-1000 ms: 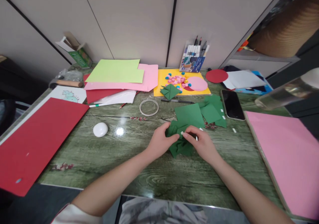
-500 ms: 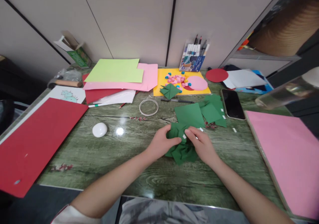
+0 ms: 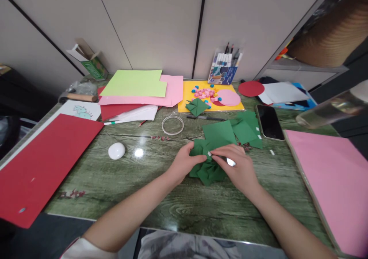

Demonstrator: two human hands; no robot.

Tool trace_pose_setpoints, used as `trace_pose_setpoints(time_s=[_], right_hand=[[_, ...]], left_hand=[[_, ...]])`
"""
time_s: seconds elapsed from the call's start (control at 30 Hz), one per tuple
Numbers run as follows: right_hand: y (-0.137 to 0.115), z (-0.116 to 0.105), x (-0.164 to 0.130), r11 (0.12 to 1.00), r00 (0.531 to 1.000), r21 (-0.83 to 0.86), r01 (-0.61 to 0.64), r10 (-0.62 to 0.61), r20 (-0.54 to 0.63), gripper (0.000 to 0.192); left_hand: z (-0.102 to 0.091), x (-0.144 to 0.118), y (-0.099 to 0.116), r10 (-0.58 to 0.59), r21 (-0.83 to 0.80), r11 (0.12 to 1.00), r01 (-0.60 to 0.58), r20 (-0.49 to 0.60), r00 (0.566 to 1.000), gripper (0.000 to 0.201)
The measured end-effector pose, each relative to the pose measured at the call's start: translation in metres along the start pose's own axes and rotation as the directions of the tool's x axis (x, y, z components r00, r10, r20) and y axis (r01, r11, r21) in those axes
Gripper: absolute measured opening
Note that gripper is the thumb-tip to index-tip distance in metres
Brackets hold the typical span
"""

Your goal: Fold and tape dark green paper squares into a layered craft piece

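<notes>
Fingers (image 3: pixel 216 159) of the right hand (image 3: pixel 243 170), tips together, are pinching a white tab (image 3: pixel 209 154) they were just beside before, while the left hand (image 3: pixel 184 162) is clasping the tabbed green paper (image 3: pixel 201 147) over the worktop (image 3: pixel 184 209); work is apparently centring on that tab.

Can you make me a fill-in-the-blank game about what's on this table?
1. The left hand holds folded paper that is coloured ____.
2. The right hand pinches at a small ____ piece on that paper.
3. The sheet under the little pink balls is ____.
4. The big sheet left of the white oval thing is ____.

Missing words: green; white; yellow; red.
</notes>
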State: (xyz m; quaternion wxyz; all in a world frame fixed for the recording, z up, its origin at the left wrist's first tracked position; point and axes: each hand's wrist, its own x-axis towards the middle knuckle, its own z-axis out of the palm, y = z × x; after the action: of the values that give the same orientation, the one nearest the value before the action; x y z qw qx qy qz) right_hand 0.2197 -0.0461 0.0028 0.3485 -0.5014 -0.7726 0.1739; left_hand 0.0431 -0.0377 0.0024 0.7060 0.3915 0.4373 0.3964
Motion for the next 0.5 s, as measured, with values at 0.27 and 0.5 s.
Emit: trace_pose_setpoints(time_s=[0.27, 0.5], right_hand=[[0.0043, 0.0030, -0.0017, 1.000, 0.998, -0.006, -0.005, 0.006, 0.058, 0.012], [0.0059, 0.0031, -0.0025, 0.998, 0.993, -0.005, 0.059, -0.058, 0.099, 0.014]], left_hand=[[-0.0004, -0.0007, 0.0016, 0.128, 0.303, 0.946, -0.115, -0.024, 0.991, 0.022], [0.0000, -0.0028, 0.0008, 0.238, 0.543, 0.820, -0.179, -0.040, 0.971, 0.015]])
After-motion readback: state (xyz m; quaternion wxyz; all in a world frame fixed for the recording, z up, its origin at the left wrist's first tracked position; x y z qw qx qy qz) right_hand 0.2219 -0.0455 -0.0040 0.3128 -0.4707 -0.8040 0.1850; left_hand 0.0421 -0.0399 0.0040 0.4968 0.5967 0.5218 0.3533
